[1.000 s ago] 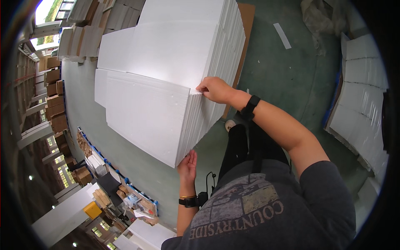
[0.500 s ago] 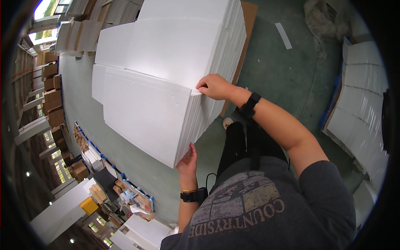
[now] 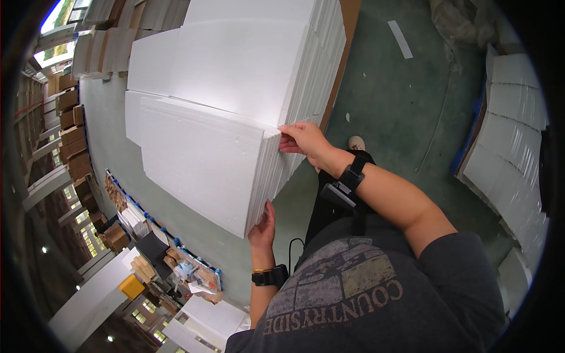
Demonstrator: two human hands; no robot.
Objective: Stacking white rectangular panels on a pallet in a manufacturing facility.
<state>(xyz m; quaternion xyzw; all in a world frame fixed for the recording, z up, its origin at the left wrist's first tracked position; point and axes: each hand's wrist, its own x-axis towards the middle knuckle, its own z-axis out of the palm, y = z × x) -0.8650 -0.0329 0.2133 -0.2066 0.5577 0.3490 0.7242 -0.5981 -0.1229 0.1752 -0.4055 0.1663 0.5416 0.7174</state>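
Pale block lettering arcs beside a patchwork print on a worker's dark grey T-shirt (image 3: 338, 288), upside down to the wearer's eye. Both arms reach forward, a black band (image 3: 271, 276) strapped on the left wrist and another (image 3: 352, 172) on the right. The left hand (image 3: 262, 229) is raised, palm turned to the near lower corner of a bundle of white panels (image 3: 197, 162); its fingers touch the edges, partly out of sight, and an onlooker cannot tell whether they grip. The right hand (image 3: 306, 140) comes across from the right, bent at the elbow, thumb and forefinger at the bundle's upper corner, the remaining fingers spread along its side; whether they pinch a panel is unclear. The bundle sits directly before the worker, against a larger white stack (image 3: 235, 65) cut off at the top, with brown cardboard (image 3: 347, 41) showing along its right side. Beyond, a plastic-wrapped stack (image 3: 506, 138) stands to the right and brown cartons (image 3: 72, 141) line the left, blurred toward the dark rim.
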